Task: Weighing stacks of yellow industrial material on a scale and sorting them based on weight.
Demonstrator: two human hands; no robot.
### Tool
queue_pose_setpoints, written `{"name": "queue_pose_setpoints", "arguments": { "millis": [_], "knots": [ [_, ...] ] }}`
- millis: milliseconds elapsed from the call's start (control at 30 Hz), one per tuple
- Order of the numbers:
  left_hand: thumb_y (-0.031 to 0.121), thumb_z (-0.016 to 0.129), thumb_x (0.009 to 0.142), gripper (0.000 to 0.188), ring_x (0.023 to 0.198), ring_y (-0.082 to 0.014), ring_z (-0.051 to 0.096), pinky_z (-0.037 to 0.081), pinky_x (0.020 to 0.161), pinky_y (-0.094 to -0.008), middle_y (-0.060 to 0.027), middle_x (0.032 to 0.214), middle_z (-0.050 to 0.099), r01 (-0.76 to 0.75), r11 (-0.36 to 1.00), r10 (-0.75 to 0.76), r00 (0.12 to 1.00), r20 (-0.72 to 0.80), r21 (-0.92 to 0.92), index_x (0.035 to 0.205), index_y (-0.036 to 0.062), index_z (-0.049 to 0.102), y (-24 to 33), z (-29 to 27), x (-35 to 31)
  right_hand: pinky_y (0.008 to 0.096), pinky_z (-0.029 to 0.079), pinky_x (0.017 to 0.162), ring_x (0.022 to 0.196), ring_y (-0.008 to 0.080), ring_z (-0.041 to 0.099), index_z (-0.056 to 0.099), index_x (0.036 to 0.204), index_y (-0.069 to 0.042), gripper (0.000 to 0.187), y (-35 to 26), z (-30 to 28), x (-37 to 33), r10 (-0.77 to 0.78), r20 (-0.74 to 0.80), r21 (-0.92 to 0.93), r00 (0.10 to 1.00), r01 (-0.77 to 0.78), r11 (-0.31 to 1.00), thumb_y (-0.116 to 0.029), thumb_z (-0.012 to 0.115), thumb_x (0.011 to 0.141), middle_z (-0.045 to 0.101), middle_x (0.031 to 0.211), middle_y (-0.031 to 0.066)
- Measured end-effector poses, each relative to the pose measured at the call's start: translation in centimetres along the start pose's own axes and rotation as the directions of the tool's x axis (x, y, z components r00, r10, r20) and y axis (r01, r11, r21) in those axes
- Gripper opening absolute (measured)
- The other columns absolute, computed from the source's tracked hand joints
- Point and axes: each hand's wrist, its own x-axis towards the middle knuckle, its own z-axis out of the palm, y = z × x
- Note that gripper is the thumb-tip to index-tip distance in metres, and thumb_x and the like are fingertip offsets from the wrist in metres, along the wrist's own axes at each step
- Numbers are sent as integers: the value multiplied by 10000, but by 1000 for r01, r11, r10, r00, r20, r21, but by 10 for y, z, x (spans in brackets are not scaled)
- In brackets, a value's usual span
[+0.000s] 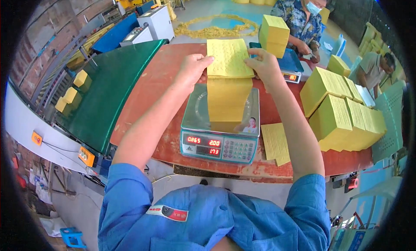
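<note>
Both hands, left hand (192,68) and right hand (263,64), pinch a yellow paper stack (228,58) by its side edges above the weighing scale (220,123). Likely light, floppy (support both edges).

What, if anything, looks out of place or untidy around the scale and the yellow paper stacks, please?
Two things stand out. A thin yellow sheaf lies loose on the red table beside the scale, overhanging the near edge. On the floor behind, yellow paper trimmings lie strewn in a ring. The stacks at the right sit tidy.

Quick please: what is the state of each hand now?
Left hand: closed on the yellow paper stack.
Right hand: closed on the same stack.
</note>
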Motion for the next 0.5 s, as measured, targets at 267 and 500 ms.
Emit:
{"name": "queue_pose_setpoints", "arguments": {
  "millis": [267,500],
  "knots": [
    [284,677,900,276,476,-72,453,328,420,-238,16,616,530,1,1000,-1,998,-55,7,739,91,565,-18,0,-5,242,431,600,702,94,568,589,1184,63,400,-5,5,-18,-40,6,-155,999,40,987,-83,700,829,625,795,45],
    [235,680,896,301,504,-49,400,311,438,-264,40,602,475,-106,991,112,990,-87,76,692,52,556,-32,2,-1,270,489,582,653,122,599,620,1140,56,422,6,3,-24,-52,-49,-45,997,50,998,-132,733,779,638,754,67]
  ]
}}
